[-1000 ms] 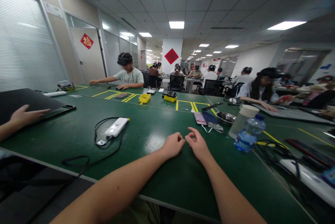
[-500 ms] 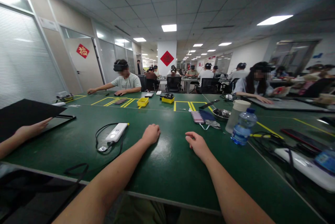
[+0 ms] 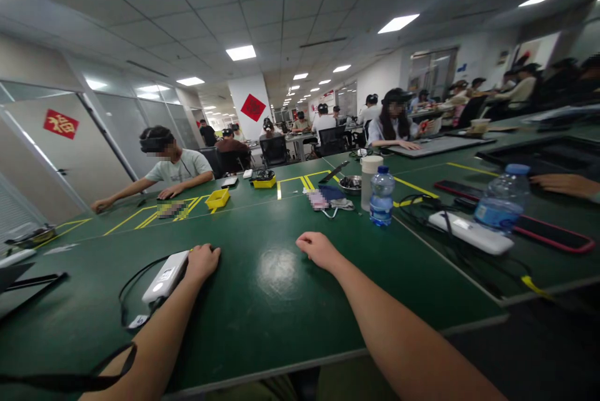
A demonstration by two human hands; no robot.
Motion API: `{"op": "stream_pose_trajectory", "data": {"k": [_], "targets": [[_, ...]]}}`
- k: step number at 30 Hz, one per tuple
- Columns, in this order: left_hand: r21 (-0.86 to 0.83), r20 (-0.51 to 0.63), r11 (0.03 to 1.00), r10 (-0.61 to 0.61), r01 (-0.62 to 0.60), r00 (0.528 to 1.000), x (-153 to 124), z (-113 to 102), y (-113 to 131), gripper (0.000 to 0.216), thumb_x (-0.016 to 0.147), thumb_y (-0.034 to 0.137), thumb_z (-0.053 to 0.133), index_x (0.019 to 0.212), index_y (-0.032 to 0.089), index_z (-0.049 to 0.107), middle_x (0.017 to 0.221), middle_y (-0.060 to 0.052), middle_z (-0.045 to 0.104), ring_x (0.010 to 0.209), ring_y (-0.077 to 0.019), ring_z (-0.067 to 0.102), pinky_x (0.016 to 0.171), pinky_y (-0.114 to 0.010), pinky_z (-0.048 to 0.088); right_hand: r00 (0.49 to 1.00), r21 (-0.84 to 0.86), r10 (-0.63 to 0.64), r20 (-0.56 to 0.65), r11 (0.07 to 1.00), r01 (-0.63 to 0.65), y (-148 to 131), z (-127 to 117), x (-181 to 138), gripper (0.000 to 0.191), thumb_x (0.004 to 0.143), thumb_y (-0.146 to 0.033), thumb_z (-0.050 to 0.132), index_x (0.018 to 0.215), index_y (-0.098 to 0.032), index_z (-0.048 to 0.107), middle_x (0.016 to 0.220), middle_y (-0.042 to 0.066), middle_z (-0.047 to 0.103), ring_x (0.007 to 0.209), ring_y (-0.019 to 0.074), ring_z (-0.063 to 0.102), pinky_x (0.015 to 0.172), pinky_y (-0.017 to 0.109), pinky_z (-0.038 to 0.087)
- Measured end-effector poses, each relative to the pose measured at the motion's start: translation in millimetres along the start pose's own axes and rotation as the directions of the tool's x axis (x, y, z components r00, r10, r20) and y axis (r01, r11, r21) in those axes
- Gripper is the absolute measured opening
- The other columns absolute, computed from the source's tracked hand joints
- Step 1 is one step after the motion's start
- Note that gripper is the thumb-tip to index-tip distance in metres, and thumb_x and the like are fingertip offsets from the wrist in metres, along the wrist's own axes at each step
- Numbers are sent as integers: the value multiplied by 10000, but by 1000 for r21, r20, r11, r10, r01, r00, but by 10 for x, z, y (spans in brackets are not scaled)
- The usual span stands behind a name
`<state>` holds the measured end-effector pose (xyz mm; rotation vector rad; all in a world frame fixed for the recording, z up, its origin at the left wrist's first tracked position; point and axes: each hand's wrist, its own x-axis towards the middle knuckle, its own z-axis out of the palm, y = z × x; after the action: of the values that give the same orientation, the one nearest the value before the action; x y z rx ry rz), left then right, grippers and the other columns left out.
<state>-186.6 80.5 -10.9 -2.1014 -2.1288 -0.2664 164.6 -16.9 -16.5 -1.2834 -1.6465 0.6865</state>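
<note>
My left hand [image 3: 202, 263] rests on the green table [image 3: 253, 326] with its fingers curled under, and I see nothing in it. Right beside it lies a white power bank [image 3: 165, 277] with a black cable; hand and forearm overlap its right side, and whether they touch I cannot tell. My right hand [image 3: 319, 250] is farther right, over bare tabletop, its fingers folded into a loose fist with no object showing. Beyond it are a pixelated pink item [image 3: 317, 200] and a grey cloth [image 3: 342, 203]. The nearest bottle is a blue-capped water bottle [image 3: 382, 198].
A cream tumbler [image 3: 370, 185] and a metal bowl [image 3: 349, 183] stand behind the bottle. Yellow trays [image 3: 217, 199] sit on the far side. At right are a second bottle [image 3: 502, 201], another white power bank [image 3: 470, 232] and cables. A co-worker [image 3: 175, 167] sits opposite; a hand [image 3: 569, 184] shows at right.
The view has turned right, so things appear farther left. My left hand is now beside the power bank. My right hand's fingers have curled in more.
</note>
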Motion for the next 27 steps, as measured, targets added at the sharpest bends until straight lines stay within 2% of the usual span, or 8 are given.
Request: {"op": "stream_pose_trajectory", "data": {"k": [3, 7, 10, 13, 16, 20, 24, 27], "targets": [[-82, 9, 996, 23, -22, 1000, -33, 2, 277, 509, 810, 412, 360, 1106, 34, 529, 1093, -213, 553, 1030, -296, 511, 870, -353, 357, 1000, -19, -1, -1, 1000, 1, 28, 11, 9, 195, 736, -301, 500, 698, -161, 631, 608, -6, 592, 527, 96, 504, 514, 210, 339], [-263, -45, 939, 218, -222, 975, -270, 18, 1027, 473, 790, 365, 429, 1108, 26, 515, 1135, -225, 523, 1086, -280, 476, 933, -330, 307, 1000, -58, -19, 10, 998, 19, 16, 19, 2, 190, 739, -289, 498, 705, -165, 638, 614, 0, 604, 558, 111, 526, 526, 215, 348], [-501, -100, 777, 386, -381, 917, -553, 31, 1662, 455, 743, 339, 523, 1110, 68, 514, 1177, -210, 501, 1129, -275, 441, 969, -326, 274, 1000, -116, -25, -15, 993, 23, -13, 0, -14, 182, 739, -261, 494, 758, -176, 654, 667, 11, 631, 613, 129, 551, 564, 226, 372], [-600, -142, 625, 531, -499, 835, -806, 22, 2063, 391, 730, 275, 542, 1086, 114, 531, 1151, -171, 527, 1107, -255, 460, 971, -323, 280, 995, -258, 1, -104, 966, -28, -18, -49, -24, 195, 729, -191, 476, 795, -178, 659, 779, 31, 657, 710, 139, 570, 657, 230, 396], [-544, -147, 643, 560, -539, 816, -920, -5, 2134, 430, 744, 180, 476, 1164, 87, 491, 1210, -166, 493, 1147, -243, 422, 994, -320, 262, 981, -371, 71, -179, 919, -135, 5, -103, -15, 239, 702, -124, 458, 826, -161, 659, 853, 59, 662, 800, 153, 576, 741, 235, 394], [-515, -135, 652, 580, -557, 803, -898, -64, 1986, 542, 706, 50, 403, 1247, 83, 430, 1240, -138, 487, 1131, -209, 436, 996, -307, 275, 982, -376, 111, -151, 912, -161, 23, -149, 20, 232, 697, -114, 466, 803, -168, 664, 836, 49, 673, 810, 159, 588, 748, 234, 396], [-540, -133, 608, 622, -582, 772, -864, -108, 1923, 579, 711, 43, 406, 1283, 135, 399, 1195, -94, 531, 1060, -189, 488, 959, -298, 331, 980, -372, 83, -183, 916, -147, 30, -237, 41, 247, 739, -147, 452, 869, -200, 655, 896, 25, 673, 854, 144, 590, 759, 215, 398], [-551, -143, 588, 633, -592, 761, -859, -99, 1947, 582, 718, 49, 419, 1291, 148, 388, 1175, -87, 542, 1047, -188, 496, 955, -304, 338, 953, -425, 172, -251, 865, -268, 41, -290, 24, 254, 730, -154, 459, 899, -186, 646, 882, 49, 672, 843, 164, 593, 744, 235, 402]]}}
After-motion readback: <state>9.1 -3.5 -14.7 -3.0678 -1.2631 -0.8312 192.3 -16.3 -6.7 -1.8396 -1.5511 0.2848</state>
